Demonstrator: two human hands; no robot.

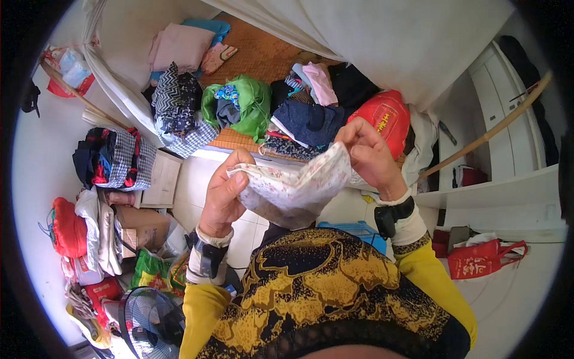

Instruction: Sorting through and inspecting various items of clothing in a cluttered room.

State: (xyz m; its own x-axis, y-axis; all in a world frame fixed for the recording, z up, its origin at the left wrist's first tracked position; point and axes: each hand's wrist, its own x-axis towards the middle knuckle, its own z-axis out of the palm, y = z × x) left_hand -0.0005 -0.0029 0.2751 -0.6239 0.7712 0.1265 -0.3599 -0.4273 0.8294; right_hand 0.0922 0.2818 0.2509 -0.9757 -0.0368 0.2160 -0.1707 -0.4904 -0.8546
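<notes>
Between my two hands, above my lap, a white floral cloth (291, 193) with small pink flowers hangs with its top edge sagging in the middle. My left hand (228, 193) pinches its left corner between thumb and fingers. At the upper right corner, my right hand (370, 155) grips the fabric with curled fingers. Whether the cloth is folded or a sewn pouch I cannot tell. Just beyond it on the bed lie a dark blue folded garment (309, 121), a green plastic bag (255, 105) with clothes in it, and a red bag (388, 116) bearing writing.
A woven mat (255, 42) covers the bed, with a pink pillow (184, 45) at its far left. White curtains (394, 40) hang around it. At left stand a houndstooth bag (119, 157) of clothes and an electric fan (150, 321). A wooden pole (489, 130) slants at right near white shelving (484, 186).
</notes>
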